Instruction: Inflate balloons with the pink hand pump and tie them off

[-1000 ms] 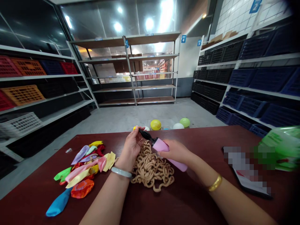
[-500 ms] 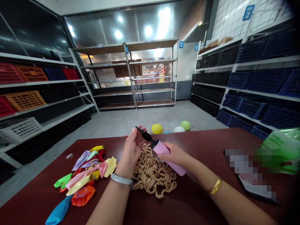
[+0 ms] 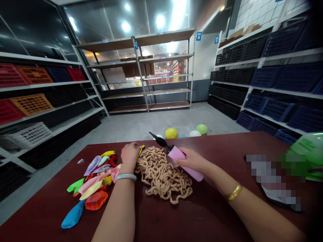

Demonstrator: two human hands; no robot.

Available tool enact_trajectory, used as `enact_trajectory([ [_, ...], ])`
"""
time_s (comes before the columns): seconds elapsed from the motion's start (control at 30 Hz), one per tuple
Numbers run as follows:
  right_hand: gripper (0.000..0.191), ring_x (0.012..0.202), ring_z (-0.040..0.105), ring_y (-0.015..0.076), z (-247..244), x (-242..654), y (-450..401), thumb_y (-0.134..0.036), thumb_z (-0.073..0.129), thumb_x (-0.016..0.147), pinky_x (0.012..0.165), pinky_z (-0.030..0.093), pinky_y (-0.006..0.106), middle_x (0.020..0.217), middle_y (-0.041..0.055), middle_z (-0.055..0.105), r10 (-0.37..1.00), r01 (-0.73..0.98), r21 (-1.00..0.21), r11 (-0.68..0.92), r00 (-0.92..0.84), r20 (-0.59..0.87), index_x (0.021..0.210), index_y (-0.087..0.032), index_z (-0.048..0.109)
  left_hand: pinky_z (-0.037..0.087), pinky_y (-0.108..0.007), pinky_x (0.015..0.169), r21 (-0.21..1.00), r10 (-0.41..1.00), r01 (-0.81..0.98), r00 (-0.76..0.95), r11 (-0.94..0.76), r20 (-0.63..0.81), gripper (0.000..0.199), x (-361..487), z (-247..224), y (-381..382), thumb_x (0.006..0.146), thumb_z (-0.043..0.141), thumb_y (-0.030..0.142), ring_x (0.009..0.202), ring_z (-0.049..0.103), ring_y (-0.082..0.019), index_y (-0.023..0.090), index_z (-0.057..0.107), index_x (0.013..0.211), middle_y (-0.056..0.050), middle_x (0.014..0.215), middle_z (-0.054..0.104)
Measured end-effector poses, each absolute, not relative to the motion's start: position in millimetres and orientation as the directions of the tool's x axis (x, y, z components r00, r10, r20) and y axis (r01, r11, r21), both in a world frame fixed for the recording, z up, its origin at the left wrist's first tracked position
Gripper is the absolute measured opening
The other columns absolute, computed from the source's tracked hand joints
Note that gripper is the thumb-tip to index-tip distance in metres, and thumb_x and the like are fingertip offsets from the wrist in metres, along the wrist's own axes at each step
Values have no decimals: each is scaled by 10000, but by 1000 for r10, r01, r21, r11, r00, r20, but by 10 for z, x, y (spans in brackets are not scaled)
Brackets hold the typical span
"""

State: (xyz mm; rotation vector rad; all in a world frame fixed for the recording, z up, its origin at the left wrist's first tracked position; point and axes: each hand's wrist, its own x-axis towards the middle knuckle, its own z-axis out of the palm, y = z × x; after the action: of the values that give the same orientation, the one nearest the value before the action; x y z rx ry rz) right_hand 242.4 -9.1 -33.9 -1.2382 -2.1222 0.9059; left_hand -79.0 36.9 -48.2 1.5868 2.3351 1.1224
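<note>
My right hand [image 3: 190, 159] is wrapped round a pink hand balloon pump [image 3: 194, 172]. The pump's black tapered nozzle [image 3: 161, 141] points up and to the left. My left hand [image 3: 130, 156] is low over the table, left of the pile of tan, twisted, knobbly strands [image 3: 164, 174]. Its fingers are curled, and a small yellow balloon [image 3: 142, 150] shows at the fingertips; most of the grip is hidden behind the hand. Limp balloons of many colours, among them a blue balloon [image 3: 73, 214] and an orange-red balloon [image 3: 96, 200], lie to the left of my left forearm.
The dark red table [image 3: 161, 222] carries a blurred flat object [image 3: 275, 191] and a green and white bag [image 3: 310, 154] at the right. Inflated balloons, such as a yellow one [image 3: 171, 133], lie beyond its far edge. Racks with crates [image 3: 277, 109] line the sides.
My left hand has left the pump's nozzle and moved down and left to the tan pile's edge. The right hand still holds the pump. The camera view has shifted slightly.
</note>
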Motion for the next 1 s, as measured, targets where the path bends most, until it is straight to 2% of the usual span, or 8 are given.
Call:
enact_trajectory([
  [0.13,415,857,643,238,-347,2417,-96,-426,720,768,704,442,319,1017,86,726,888,554,-751,358,-450,92,1100,-178,694,430,-493,873,351,895,888,-387,298,219,439,-651,-571,376,726,710,485,1109,582,-417,221,749,1074,-205,1162,669],
  [0.27,415,859,632,233,-304,2417,-120,-422,731,767,707,440,318,1006,84,716,893,546,-766,339,-442,81,1093,-169,685,422,-466,863,370,853,878,-424,304,305,279,-616,-504,350,804,639,393,1078,595,-376,220,778,973,-168,1099,694],
  [0.4,391,867,632,220,-209,2418,-177,-419,716,788,695,458,302,1014,84,704,904,413,-877,246,-425,53,1079,-165,658,450,-379,815,568,768,823,-376,19,519,292,-487,-267,241,840,624,437,937,652,-286,220,783,955,-111,945,731],
  [0.53,348,793,631,192,-120,2429,-224,-399,695,807,635,469,278,954,70,690,903,257,-956,145,-428,22,1055,-163,634,497,-299,658,901,837,345,-382,-264,391,356,-87,-85,113,782,710,489,708,685,-216,204,744,991,-51,730,723],
  [0.6,341,760,630,181,-100,2436,-230,-383,696,805,614,473,273,931,65,683,905,214,-970,114,-424,13,1054,-162,625,541,-293,706,954,912,-42,-308,-298,271,340,102,-53,69,752,766,431,802,718,-215,177,717,971,-77,849,748],
  [0.73,341,737,638,179,-124,2444,-224,-369,685,812,611,492,281,927,64,683,899,184,-981,55,-437,-31,1079,-170,611,583,-333,816,830,957,-505,-267,-236,110,297,211,-36,40,862,677,406,914,732,-230,110,688,895,-162,977,743],
  [0.87,371,833,650,208,-197,2439,-220,-382,710,793,664,500,289,998,80,699,862,249,-965,83,-504,-56,1086,-169,631,600,-273,773,712,930,-656,-368,-252,-10,79,83,-5,64,887,629,115,786,740,-166,107,650,811,-99,836,740],
  [1.0,410,874,654,226,-238,2433,-228,-377,719,778,671,492,290,1028,88,706,820,327,-939,109,-563,-101,1116,-157,644,603,-244,761,632,906,-727,-413,-269,-89,135,7,25,98,893,572,24,764,734,-143,109,641,815,-79,813,730],
])
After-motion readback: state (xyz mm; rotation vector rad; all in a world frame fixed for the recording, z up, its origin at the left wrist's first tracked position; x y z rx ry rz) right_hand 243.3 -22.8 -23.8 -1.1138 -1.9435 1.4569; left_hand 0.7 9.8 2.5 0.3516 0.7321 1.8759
